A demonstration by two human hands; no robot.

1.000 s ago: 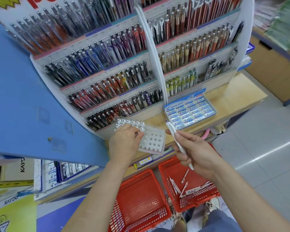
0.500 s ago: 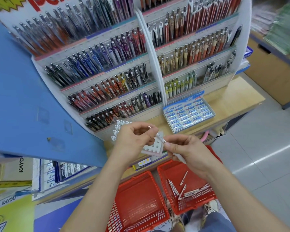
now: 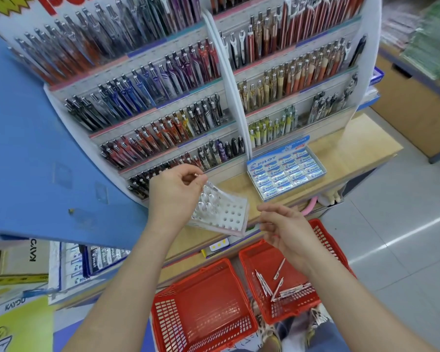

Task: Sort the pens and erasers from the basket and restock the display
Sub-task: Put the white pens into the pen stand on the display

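Note:
My left hand (image 3: 175, 196) pinches a white pen (image 3: 208, 187) by its top, over the back rows of a white holder block (image 3: 229, 214) full of round holes. That block stands tilted on the wooden shelf (image 3: 346, 158), with several white pens in its far rows. My right hand (image 3: 286, 231) hovers to the right of the block with fingers loosely curled and nothing in them. Below it sits a red basket (image 3: 323, 240) holding several white pens (image 3: 277, 285). A blue box of Pilot erasers (image 3: 287, 171) lies on the shelf.
A second red basket (image 3: 203, 308) stands left of the first with nothing visible inside. The tiered pen display (image 3: 178, 107) rises behind the shelf. A blue panel (image 3: 36, 148) juts out on the left. Grey floor (image 3: 404, 224) lies to the right.
The white pen passed from my right hand to my left hand. My left hand carried it up over the holder block, and my right hand drew back, empty.

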